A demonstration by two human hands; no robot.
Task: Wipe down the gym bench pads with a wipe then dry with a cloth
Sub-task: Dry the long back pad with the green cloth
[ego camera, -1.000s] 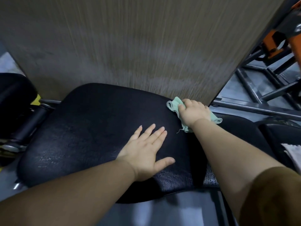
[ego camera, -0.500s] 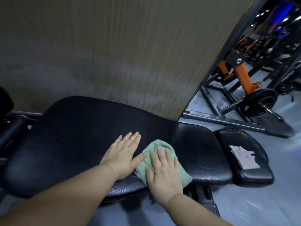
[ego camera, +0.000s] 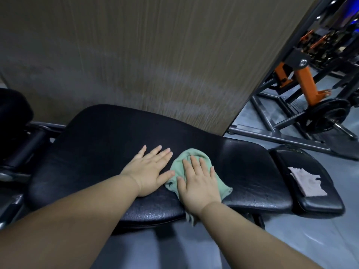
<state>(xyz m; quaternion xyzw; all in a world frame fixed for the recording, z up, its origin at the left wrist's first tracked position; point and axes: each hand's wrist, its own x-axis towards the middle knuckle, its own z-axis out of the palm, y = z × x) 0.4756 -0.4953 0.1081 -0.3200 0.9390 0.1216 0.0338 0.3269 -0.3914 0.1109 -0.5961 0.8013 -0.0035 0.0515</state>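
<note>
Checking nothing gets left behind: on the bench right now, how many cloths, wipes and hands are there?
Green cloth: 1
Pale wipe: 1
Hands: 2 (left hand, right hand)
Total: 4

The right hand (ego camera: 198, 183) lies over the green cloth (ego camera: 179, 166), its fingers (ego camera: 194, 164) and palm hiding the cloth's middle; the near tail disappears below the counter (ego camera: 97, 142) edge. Both forearms (ego camera: 58, 230) run off the bottom edge. Left of the fingers a black pad (ego camera: 13, 117) is cropped; far right of them the orange machine (ego camera: 305, 80) is blurred.
</note>
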